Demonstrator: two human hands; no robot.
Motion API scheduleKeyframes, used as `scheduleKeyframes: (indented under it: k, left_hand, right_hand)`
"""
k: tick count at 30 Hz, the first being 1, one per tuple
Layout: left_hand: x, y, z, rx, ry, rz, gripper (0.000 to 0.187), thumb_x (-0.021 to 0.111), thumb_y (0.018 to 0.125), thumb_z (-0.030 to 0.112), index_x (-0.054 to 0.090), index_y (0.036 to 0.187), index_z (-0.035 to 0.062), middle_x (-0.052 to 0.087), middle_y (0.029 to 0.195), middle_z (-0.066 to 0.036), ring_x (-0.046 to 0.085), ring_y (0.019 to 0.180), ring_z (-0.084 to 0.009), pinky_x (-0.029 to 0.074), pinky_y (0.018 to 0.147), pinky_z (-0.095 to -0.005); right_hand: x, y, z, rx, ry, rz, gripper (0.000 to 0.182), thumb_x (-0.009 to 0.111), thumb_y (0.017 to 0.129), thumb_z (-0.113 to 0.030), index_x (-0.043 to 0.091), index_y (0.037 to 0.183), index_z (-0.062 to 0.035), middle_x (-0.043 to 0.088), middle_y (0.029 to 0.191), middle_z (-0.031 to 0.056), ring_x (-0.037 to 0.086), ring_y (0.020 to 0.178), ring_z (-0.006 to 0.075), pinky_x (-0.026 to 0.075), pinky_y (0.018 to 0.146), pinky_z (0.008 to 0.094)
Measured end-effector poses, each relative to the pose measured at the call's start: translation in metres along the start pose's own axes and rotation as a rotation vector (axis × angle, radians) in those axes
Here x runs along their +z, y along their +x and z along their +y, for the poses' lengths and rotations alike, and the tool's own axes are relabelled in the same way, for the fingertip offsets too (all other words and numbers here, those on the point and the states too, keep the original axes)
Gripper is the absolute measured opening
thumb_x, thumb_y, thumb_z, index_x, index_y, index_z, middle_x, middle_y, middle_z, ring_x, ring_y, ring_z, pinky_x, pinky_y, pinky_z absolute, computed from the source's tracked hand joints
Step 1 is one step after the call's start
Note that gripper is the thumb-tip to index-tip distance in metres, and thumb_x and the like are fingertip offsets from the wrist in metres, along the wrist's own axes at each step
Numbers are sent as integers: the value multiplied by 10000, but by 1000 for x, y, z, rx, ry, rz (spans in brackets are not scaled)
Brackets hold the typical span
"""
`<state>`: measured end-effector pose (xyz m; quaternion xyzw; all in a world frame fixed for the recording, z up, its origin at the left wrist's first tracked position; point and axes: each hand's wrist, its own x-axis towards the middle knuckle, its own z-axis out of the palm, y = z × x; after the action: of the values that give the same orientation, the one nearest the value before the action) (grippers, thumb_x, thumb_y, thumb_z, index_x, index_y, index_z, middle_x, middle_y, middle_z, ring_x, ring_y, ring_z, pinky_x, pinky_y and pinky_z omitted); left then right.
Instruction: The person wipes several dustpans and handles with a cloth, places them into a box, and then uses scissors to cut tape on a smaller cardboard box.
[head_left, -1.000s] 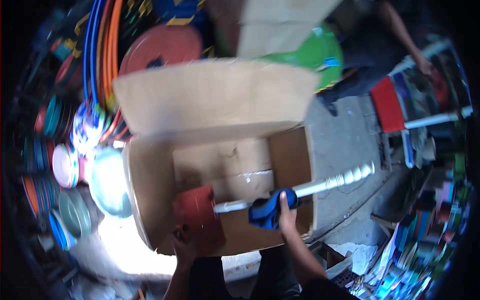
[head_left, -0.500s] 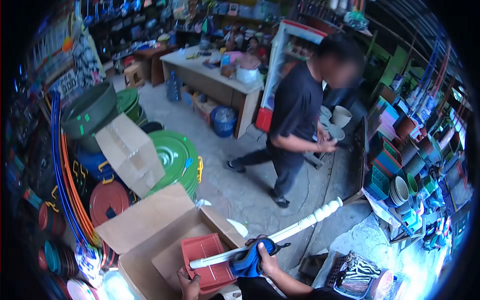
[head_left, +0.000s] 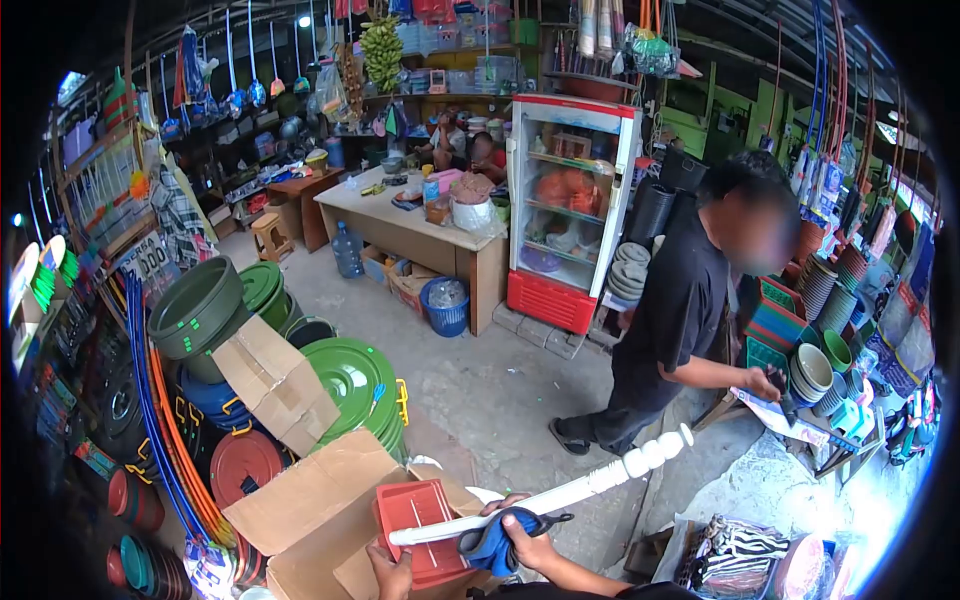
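Note:
My left hand (head_left: 392, 572) grips the lower left edge of a red plastic tray (head_left: 428, 515), its thumb on the rim. The tray is at the opening of a cardboard box (head_left: 318, 530). A long white turned pole (head_left: 590, 488) lies slantwise over the tray, its plain end above the tray and its beaded end up to the right. My right hand (head_left: 525, 545) is closed around a blue cloth (head_left: 490, 543) with dark trim, which wraps the pole at its lower middle part.
A person in dark clothes (head_left: 670, 310) stands ahead on the right. Green lidded tubs (head_left: 345, 385) and a folded carton (head_left: 275, 380) are on the left. Behind stand a desk (head_left: 400, 215) and a glass-door fridge (head_left: 565, 200). A crate with striped cloth (head_left: 740, 550) is at the lower right.
The view has tilted up, showing more of the shop. The person in dark clothes has moved right, toward the stacked pots. My hands keep their hold on the tray and the cloth.

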<state>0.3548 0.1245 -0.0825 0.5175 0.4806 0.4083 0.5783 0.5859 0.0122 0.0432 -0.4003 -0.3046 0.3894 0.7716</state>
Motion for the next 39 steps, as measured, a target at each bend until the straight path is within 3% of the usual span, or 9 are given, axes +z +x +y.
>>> scheduleKeyframes:
  k: [3,11,18,19,20,23,28,34,39]
  left_hand:
    - [-16,21,-67,129,190,-56,582,703,830,-9,356,1294,44,463,1314,-134,491,1197,-194,466,931,-307]
    - [15,-2,-41,253,246,45,581,697,829,-18,366,1304,29,516,1147,-82,552,1024,-195,474,908,-297]
    - [35,-28,32,-141,-52,81,550,568,802,-146,329,1272,8,495,1221,-159,581,1058,-215,478,914,-330]
    - [27,-26,24,-101,-22,90,544,563,799,-154,343,1269,8,498,1214,-160,595,1033,-220,488,894,-322]
    - [19,-22,13,-56,7,99,538,558,796,-162,357,1265,8,501,1208,-160,610,1009,-225,497,874,-314]
    - [-13,-16,-41,128,93,115,559,675,792,-76,394,1270,-3,541,1130,-107,576,1008,-200,476,883,-306]
    - [-28,-29,-26,220,215,86,545,672,805,-98,407,1274,-16,570,1149,-93,572,1040,-177,486,886,-283]
    - [-16,-57,12,89,85,108,605,729,826,5,362,1305,42,558,1161,-96,560,1050,-189,484,888,-297]
    - [-1,-77,47,52,-34,245,664,758,806,29,358,1334,65,469,1265,-106,507,1129,-212,469,897,-323]
  right_hand:
    - [-8,2,3,-14,-27,-6,251,578,961,-191,442,1117,-48,611,1067,160,586,1040,232,477,934,397]
    - [-10,-6,-2,-135,-211,98,257,590,935,-124,391,1082,-53,599,999,142,580,931,204,479,853,364]
    - [-3,-6,-21,-46,-285,-42,384,622,929,-120,413,1233,-14,639,1096,127,578,1036,181,442,932,338]
    - [-21,5,-26,-379,-1132,-279,593,634,924,-128,290,1391,-4,631,1180,143,592,1060,191,454,951,347]
    - [-13,-4,-20,23,-381,-24,762,627,927,-126,113,1479,-17,633,1184,148,608,1050,197,475,937,349]
    - [-10,5,-42,26,-204,119,956,620,932,-141,-159,1480,-54,644,1155,153,623,1016,192,497,907,325]
    - [-25,25,-67,-44,-239,322,599,642,924,-241,224,1317,-70,649,1129,157,625,935,191,518,853,342]
    - [-25,48,-99,-228,-284,413,940,612,936,-207,-126,1518,-162,655,1055,180,634,919,221,515,828,342]
    - [-25,52,-92,-211,-203,469,713,644,923,-227,194,1466,-123,644,979,131,618,858,191,515,769,315]
